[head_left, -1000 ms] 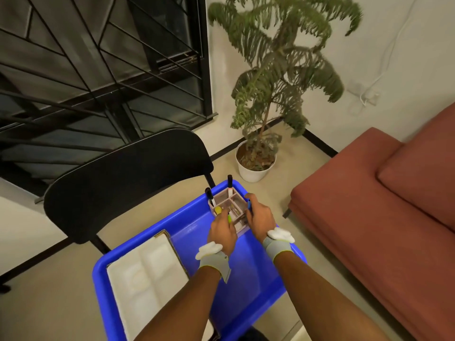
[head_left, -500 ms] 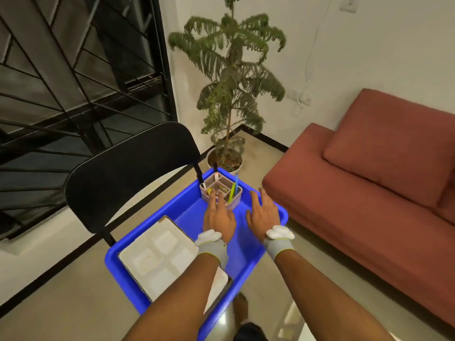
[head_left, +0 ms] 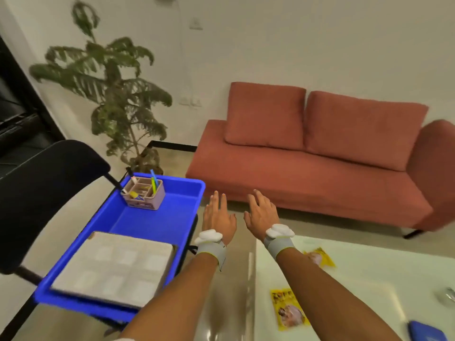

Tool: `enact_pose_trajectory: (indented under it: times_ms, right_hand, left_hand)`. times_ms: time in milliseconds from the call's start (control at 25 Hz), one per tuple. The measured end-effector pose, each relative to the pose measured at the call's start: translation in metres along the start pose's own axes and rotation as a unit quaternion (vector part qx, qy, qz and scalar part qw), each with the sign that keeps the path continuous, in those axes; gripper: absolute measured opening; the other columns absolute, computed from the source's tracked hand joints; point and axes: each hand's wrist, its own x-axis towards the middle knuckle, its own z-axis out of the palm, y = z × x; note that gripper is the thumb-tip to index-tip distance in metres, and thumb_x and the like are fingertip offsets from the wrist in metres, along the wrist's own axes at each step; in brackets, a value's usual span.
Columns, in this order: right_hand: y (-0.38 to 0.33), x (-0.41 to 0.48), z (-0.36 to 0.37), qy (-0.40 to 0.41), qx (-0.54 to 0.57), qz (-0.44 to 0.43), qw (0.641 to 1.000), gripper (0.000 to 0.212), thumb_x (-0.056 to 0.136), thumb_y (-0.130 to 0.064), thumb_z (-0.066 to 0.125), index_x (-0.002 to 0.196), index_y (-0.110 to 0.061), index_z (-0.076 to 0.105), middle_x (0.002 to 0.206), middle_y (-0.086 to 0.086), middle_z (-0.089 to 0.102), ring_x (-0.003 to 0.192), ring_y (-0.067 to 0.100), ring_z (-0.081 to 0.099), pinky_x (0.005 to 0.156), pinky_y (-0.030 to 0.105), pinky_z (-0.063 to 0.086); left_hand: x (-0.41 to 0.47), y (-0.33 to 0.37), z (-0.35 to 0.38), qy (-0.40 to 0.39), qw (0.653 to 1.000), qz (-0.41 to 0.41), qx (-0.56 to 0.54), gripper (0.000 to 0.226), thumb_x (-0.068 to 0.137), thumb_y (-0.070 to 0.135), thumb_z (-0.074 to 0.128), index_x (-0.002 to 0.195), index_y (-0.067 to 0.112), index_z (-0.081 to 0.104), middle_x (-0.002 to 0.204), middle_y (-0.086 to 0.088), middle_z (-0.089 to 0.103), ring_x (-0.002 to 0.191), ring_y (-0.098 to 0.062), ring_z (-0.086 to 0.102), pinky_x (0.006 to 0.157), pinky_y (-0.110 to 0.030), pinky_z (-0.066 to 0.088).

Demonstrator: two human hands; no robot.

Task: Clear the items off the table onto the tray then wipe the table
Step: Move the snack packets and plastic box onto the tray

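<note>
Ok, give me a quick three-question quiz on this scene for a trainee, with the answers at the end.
1. True or false: the pen organiser stands inside the blue tray.
2. What do the left hand and the right hand hold? A: a pen. B: nothing. C: a cloth.
3. Fill in: the two packets lying on the table are ____ in colour.

Key: 1 true; 2 B; 3 yellow.
</note>
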Motion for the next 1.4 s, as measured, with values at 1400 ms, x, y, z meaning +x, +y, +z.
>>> enact_pose_trajectory:
  times_ms: [1400]
  right_hand:
    - [0.362, -0.246, -0.061, -0.033, -0.033, 0.158, 0.986, 0.045, 0.094, -0.028, 0.051, 0.136, -0.014, 0.044, 0.153, 0.011, 0.03, 0.127, 0.035, 0.041, 0.095, 0.042, 0.038]
  left_hand:
    - [-0.17, 0.297, 0.227, -0.116, 0.991, 0.066, 0.023, 0.063, 0.095, 0.043, 0.043, 0.148, 0.013, 0.026, 0.156, -0.018, 0.017, 0.145, -0.031, 0.016, 0.115, -0.046, 0.017]
